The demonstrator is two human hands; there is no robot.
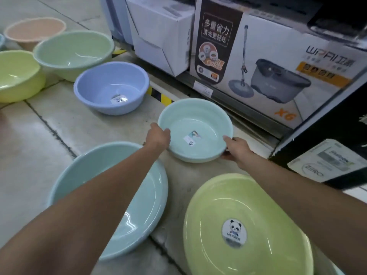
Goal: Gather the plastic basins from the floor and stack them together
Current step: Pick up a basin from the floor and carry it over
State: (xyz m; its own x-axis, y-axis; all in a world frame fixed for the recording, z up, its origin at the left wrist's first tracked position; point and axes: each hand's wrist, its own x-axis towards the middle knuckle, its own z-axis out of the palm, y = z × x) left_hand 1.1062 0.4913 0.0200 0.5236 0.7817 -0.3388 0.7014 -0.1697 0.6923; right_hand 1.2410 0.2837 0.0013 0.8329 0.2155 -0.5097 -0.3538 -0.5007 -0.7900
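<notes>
Right now, left fingers: my left hand (158, 136) has its fingers (165, 133) curled over the near-left rim of the small mint basin (195, 130), pinching the lip so it cannot slide.
Right fingers: my right hand (237, 148) grips the opposite rim with the thumb on top; the fingers go under the edge, so I cannot tell how far they wrap.
Why two hands: holding opposite sides should keep the basin level and easy to steer into another one.
Small mint basin: it sits upright at the foot of the shelf, a sticker on its inside bottom; whether it is off the floor (59, 124) yet I cannot tell.
Nearest targets: a large pale blue basin (139, 205) lies under my left forearm, and a large lime basin (248, 225) with a panda sticker lies under my right; both are wider, so either could take the small one.
Farther basins: a lavender basin (111, 87), a pale green basin (73, 51), a yellow-green basin (17, 76) and a peach basin (34, 30) run away to the left, all open side up, none nested yet.
Surroundings: a mop bucket box (278, 66) and a white carton (158, 32) stand on the low shelf just behind, so I judge lifting toward me is safer than lifting away.
</notes>
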